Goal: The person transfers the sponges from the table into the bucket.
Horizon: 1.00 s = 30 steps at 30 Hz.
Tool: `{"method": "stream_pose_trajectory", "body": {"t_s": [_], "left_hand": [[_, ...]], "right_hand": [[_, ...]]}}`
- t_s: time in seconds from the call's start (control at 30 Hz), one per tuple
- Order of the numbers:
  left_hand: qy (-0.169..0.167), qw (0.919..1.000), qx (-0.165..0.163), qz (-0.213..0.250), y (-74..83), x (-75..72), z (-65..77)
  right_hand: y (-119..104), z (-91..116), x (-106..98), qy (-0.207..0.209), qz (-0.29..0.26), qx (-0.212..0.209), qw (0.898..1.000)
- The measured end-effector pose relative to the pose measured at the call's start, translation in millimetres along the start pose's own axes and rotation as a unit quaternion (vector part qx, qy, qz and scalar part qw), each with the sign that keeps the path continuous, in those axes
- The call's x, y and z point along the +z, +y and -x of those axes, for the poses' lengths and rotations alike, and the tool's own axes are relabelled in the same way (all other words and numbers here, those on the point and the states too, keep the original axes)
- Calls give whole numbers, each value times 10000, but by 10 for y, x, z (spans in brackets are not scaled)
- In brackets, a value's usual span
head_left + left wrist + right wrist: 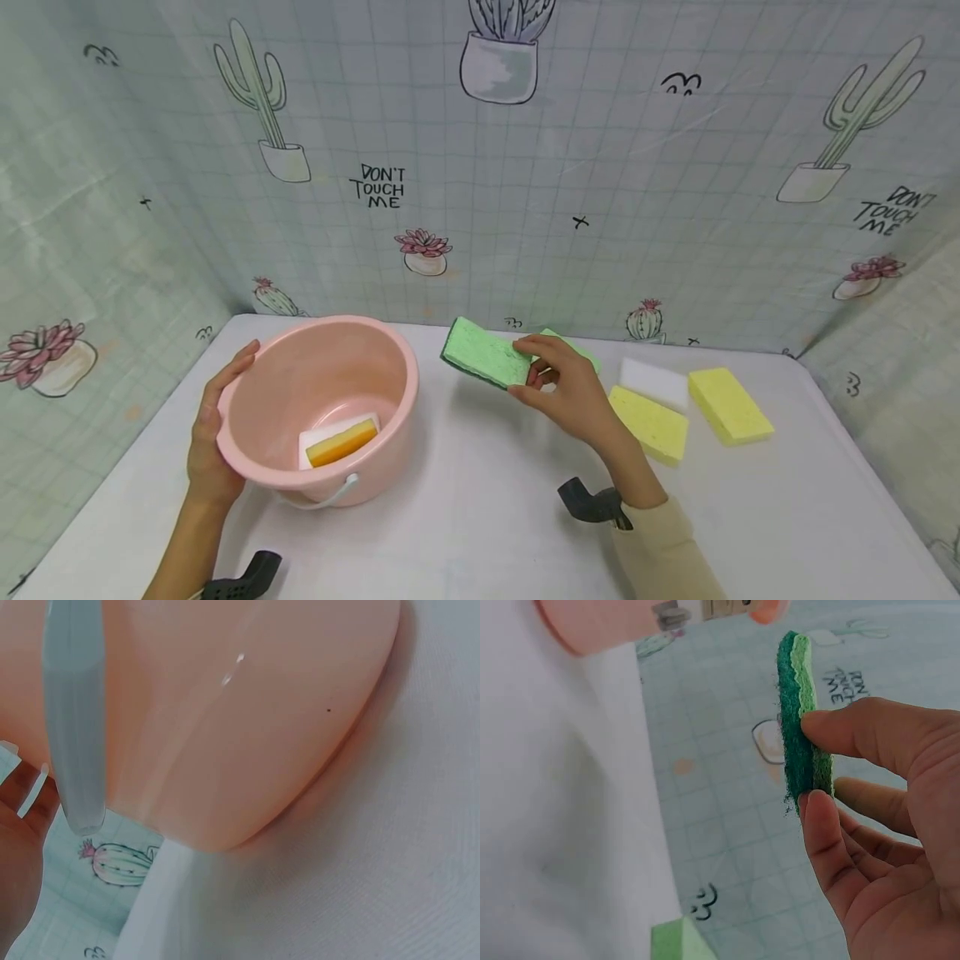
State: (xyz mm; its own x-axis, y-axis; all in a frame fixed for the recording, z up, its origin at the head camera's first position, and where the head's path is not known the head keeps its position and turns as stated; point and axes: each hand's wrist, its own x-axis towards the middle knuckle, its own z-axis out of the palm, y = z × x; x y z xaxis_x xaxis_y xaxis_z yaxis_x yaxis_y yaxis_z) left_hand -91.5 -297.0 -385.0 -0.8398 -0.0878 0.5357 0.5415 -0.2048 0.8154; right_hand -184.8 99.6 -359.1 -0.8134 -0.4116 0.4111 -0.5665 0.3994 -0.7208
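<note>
My right hand (566,387) pinches a green sponge (483,352) by its right end, between thumb and fingers, raised over the table. In the right wrist view its dark green scouring layer (795,735) shows edge-on. My left hand (213,433) rests against the outer left side of a pink bucket (396,433), fingers stretched along it up to the rim. The bucket stands upright, its pale handle (330,496) hanging at the front. Inside lie a white sponge (307,442) and a yellow-orange sponge (342,443).
Behind my right hand lies another green sponge (587,354). To its right are a white sponge (654,383) and two yellow sponges, one nearer (651,425) and one farther right (729,407). A cactus-print cloth (525,192) rises behind and beside the white table (480,533).
</note>
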Motion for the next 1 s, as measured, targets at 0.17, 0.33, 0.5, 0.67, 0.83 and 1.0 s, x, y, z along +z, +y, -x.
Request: {"method": "stream_pose_trajectory", "body": {"t_s": [0.17,0.33,0.5,0.67,0.83,1.0], "left_hand": [[-48,10000,48,22,11,2,-3],[-39,10000,13,12,17,10,3],[-36,10000,5,-54,16,15,5],[-26,10000,2,-68,19,7,7],[32,9999,-27,-92,19,3,5],[97,9997,-70,-204,24,3,1]], "right_hand": [[-159,-117,-14,-45,-25,-193,9998],[-309,-225,-7,-221,-321,-437,9983],[-461,-345,22,-441,-434,-628,9961],[-633,-456,91,-572,-496,-770,9942],[-794,-575,183,-816,-352,-968,9913],[-904,-667,264,-969,-397,-969,9898]]}}
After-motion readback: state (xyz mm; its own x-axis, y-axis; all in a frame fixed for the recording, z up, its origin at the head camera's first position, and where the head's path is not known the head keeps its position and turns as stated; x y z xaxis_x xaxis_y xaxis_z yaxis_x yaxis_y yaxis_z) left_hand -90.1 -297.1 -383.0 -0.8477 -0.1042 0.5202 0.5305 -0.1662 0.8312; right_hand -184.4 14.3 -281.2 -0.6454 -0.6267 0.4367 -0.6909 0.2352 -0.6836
